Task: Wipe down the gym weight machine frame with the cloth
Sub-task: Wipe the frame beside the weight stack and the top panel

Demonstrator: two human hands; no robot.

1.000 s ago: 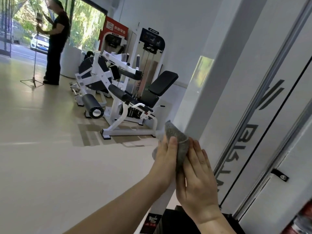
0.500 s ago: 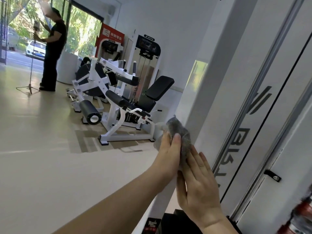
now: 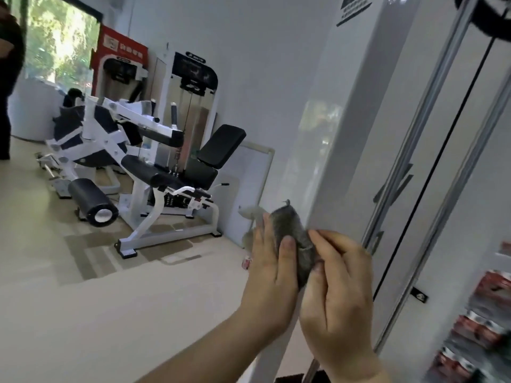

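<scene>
In the head view, the grey cloth (image 3: 293, 239) lies folded over the front corner of the white upright post (image 3: 340, 150) of the machine frame, low on the post, so that it covers both faces of the corner at once. The left hand (image 3: 272, 275) is flat, with straight fingers and the thumb laid on the cloth, and presses it to the left face without closing round it. The right hand (image 3: 340, 294) comes from the other side. Its forefinger and thumb are bent onto the edge of the cloth and seem to pinch it lightly, probably so that the cloth does not slip off the corner. Behind, well apart on the floor (image 3: 83, 313), stands a seat machine (image 3: 166, 167), not touched.
</scene>
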